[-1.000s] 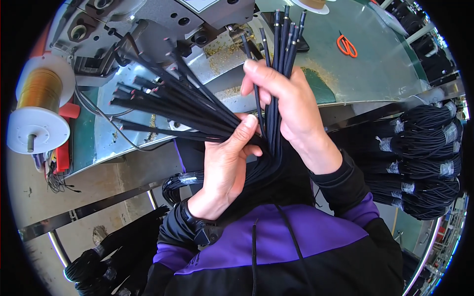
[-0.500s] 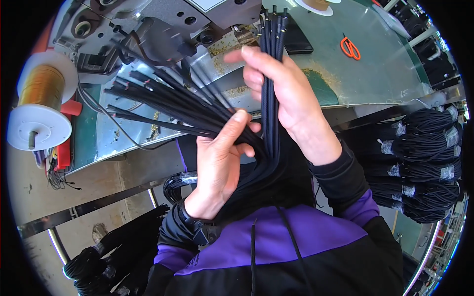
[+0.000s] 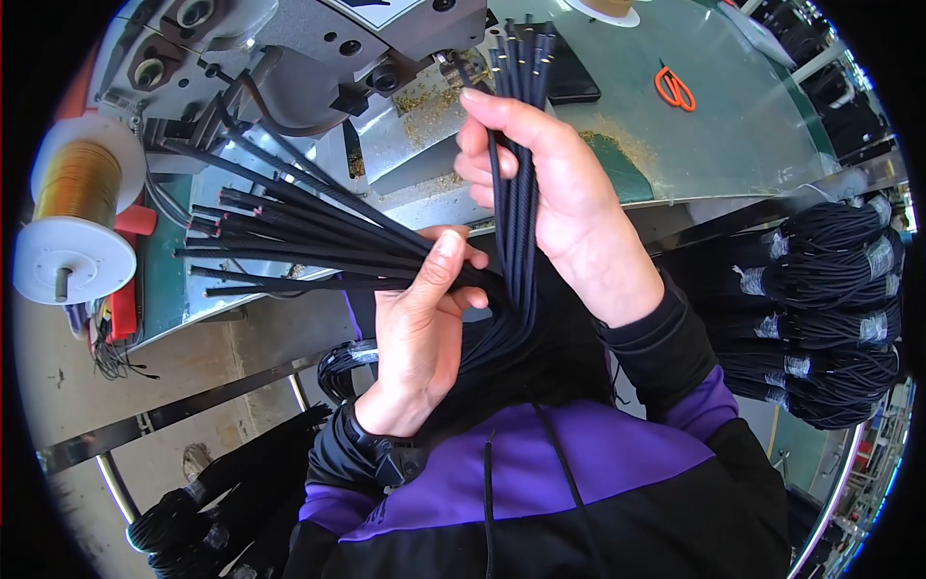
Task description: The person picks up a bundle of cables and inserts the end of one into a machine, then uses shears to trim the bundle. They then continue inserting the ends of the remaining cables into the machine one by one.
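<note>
My left hand (image 3: 422,314) is closed around a bunch of black braided cords (image 3: 328,230), thumb on top. Their loose ends fan out to the left, some showing reddish tips. My right hand (image 3: 555,183) grips an upright bundle of black cords (image 3: 521,106) whose top ends carry small gold-coloured bands. One single cord (image 3: 496,166) stands a little apart from that bundle, pinched between my right thumb and index finger near its upper end. Both bunches run down and meet in a bend below my hands, over my lap.
A grey machine (image 3: 318,58) stands just beyond my hands, with gold scraps around its base. Left is a spool of gold-coloured wire (image 3: 79,183). Orange-handled scissors (image 3: 674,89) and a dark flat object (image 3: 569,68) lie on the green table. Tied cord bundles (image 3: 820,318) hang at right.
My right index finger has come from pointing outward to pinching a single cord with the thumb. My left hand has shifted slightly left and down, and its cords are spread lower.
</note>
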Demonstrator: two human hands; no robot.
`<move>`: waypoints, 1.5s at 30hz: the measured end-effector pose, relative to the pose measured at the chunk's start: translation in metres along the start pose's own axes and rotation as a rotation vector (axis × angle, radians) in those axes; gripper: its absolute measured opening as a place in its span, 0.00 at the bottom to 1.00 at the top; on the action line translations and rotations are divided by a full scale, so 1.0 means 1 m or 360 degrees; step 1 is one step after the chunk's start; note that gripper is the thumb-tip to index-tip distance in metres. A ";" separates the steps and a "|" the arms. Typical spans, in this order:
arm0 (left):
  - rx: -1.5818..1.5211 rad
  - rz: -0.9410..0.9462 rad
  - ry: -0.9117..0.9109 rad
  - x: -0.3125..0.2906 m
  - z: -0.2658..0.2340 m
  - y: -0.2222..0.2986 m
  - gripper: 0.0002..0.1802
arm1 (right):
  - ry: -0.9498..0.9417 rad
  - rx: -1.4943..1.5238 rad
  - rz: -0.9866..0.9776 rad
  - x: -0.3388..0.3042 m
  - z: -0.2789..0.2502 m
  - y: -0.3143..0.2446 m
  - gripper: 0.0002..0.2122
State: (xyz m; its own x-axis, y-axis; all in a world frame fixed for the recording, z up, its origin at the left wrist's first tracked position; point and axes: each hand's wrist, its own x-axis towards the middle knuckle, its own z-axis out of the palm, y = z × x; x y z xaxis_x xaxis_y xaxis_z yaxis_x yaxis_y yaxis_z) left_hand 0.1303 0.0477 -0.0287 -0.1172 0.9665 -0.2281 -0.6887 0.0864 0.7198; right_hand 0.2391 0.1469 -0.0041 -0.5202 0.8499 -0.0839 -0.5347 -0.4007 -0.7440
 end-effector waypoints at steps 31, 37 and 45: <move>0.0157 -0.0079 -0.0015 0.004 0.000 0.000 0.07 | 0.0243 -0.0320 -0.0153 -0.007 0.015 0.000 0.11; 0.0306 -0.0148 -0.0137 0.002 0.000 -0.006 0.07 | 0.0248 -0.0560 -0.0236 -0.026 0.011 0.002 0.12; -0.0052 0.0009 -0.0119 0.001 -0.002 0.001 0.08 | 0.0331 -0.0210 -0.0195 -0.024 0.019 -0.001 0.12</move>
State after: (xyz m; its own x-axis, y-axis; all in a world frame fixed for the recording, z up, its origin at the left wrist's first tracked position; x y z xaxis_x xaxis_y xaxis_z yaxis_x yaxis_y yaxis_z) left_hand 0.1279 0.0477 -0.0298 -0.0685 0.9824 -0.1736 -0.7113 0.0739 0.6990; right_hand 0.2391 0.1202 0.0111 -0.3019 0.9467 -0.1122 -0.4868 -0.2542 -0.8357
